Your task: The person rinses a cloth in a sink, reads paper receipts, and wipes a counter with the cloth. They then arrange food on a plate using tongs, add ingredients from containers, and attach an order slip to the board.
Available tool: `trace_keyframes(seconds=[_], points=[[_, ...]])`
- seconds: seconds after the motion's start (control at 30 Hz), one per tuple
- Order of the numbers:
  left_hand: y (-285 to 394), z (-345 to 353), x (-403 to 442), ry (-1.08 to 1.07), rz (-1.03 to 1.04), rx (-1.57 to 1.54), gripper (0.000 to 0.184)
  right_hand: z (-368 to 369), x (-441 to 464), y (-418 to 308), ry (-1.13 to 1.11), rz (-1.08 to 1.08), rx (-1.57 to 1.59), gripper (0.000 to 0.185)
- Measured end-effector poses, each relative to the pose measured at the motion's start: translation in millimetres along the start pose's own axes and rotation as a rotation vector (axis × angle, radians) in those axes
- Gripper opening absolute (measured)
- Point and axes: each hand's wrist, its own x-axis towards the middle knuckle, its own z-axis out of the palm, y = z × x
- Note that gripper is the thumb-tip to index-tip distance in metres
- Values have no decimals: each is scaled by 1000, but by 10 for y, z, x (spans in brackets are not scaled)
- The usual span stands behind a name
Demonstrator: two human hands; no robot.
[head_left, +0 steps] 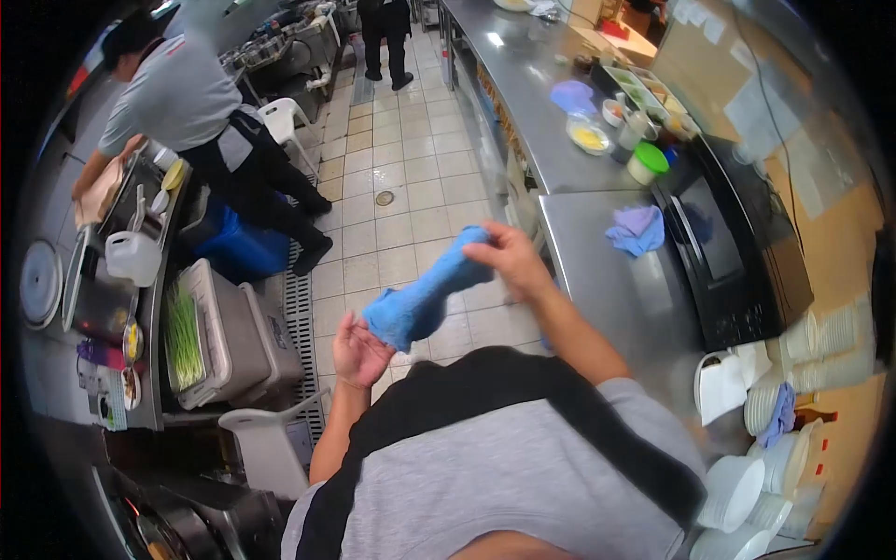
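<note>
A blue cloth (425,294) stretches slantwise between my two hands, in front of my body and above the tiled floor. My right hand (511,263) pinches its upper end between thumb and fingers. At the lower, bunched end, my left hand (362,351) holds the cloth with the palm turned partly up; some of its fingers are hidden behind the fabric. On the steel counter (597,303) to my right lies another cloth, purple and blue (637,230), crumpled beside a black microwave (714,252).
Stacked white plates (733,490) stand at lower right. A green-lidded tub (648,162) and food containers line the right counter. At left, a co-worker (201,103) leans over a worktop; a white chair (266,439) and grey bins (229,336) stand nearby. Another person (385,37) stands farther off.
</note>
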Motion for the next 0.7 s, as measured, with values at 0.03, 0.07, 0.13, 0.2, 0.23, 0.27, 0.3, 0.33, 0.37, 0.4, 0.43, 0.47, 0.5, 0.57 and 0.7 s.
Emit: trace_keyframes(seconds=[0.03, 0.07, 0.13, 0.2, 0.23, 0.27, 0.3, 0.33, 0.37, 0.4, 0.43, 0.47, 0.5, 0.57, 0.7], points=[[138, -70, 195, -21, 54, -16, 53, -54, 216, 32, 0, 3, 10, 13], [279, -120, 424, -48, 109, -28, 52, -107, 428, 73, 11, -1, 5, 13], [547, -52, 958, 89, 198, 265, 37, -222, 899, 134, 32, -20, -6, 13], [819, -167, 1485, 189, 257, 673, 33, -397, 1373, 254, 92, -76, -72, 10], [985, -167, 1736, 233, 265, 706, 34, -478, 1597, 277, 127, -103, -104, 9], [1144, -144, 2008, 272, 275, 736, 36, -560, 1811, 274, 182, -138, -132, 7], [1291, -116, 2278, 311, 287, 765, 39, -616, 2003, 240, 236, -174, -163, 6], [1436, -89, 2542, 346, 301, 795, 42, -673, 2181, 202, 291, -211, -194, 6], [1609, -129, 2803, 322, 318, 825, 52, -743, 2326, 144, 277, -178, -214, 16], [1733, -63, 3063, 223, 300, 911, 53, -811, 2468, 100, 286, -188, -294, 20], [1832, 58, 3307, 125, 279, 992, 54, -881, 2595, 61, 294, -192, -376, 23], [1915, 173, 3549, 27, 260, 1070, 55, -978, 2721, 31, 299, -194, -457, 27], [1977, 262, 3795, -64, 277, 1355, 52, -1139, 2832, 15, 259, -259, -748, 35], [2115, 439, 4271, -167, 213, 1594, 35, -1256, 3052, -109, 271, -140, -976, 34], [2379, 557, 5330, -262, 259, 2007, 17, -1810, 3669, -70, 314, -113, -1165, 20]])
